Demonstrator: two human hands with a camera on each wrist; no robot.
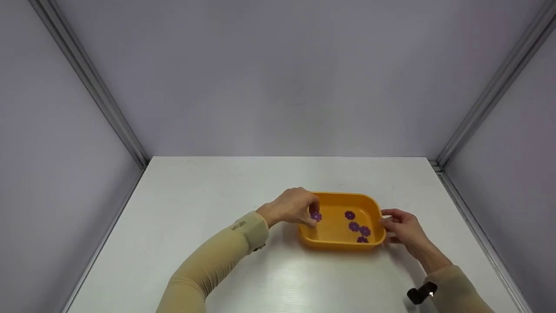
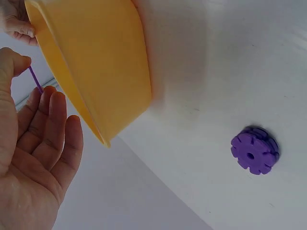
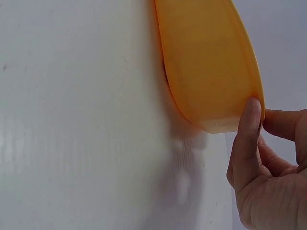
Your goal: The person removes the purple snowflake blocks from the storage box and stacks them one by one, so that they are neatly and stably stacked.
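Note:
An orange tray (image 1: pixel 334 245) sits on the white table. My left hand (image 1: pixel 313 216) pinches a thin purple flower-shaped disc (image 1: pixel 316 216) between thumb and fingers, over the tray's left end. In the left wrist view that hand (image 2: pixel 29 75) holds the disc (image 2: pixel 35 80) edge-on beside the tray (image 2: pixel 96 57). My right hand (image 1: pixel 386 222) grips the tray's right rim; in the right wrist view, the right hand (image 3: pixel 263 115) has its thumb on the outer wall of the tray (image 3: pixel 211 62). Several purple discs (image 1: pixel 354 226) lie inside, toward the right.
A thicker purple disc or small stack (image 2: pixel 254 149) lies on the table (image 1: pixel 208 195) near the tray, seen only in the left wrist view. Grey walls with metal corner posts (image 1: pixel 87 82) enclose the table on three sides.

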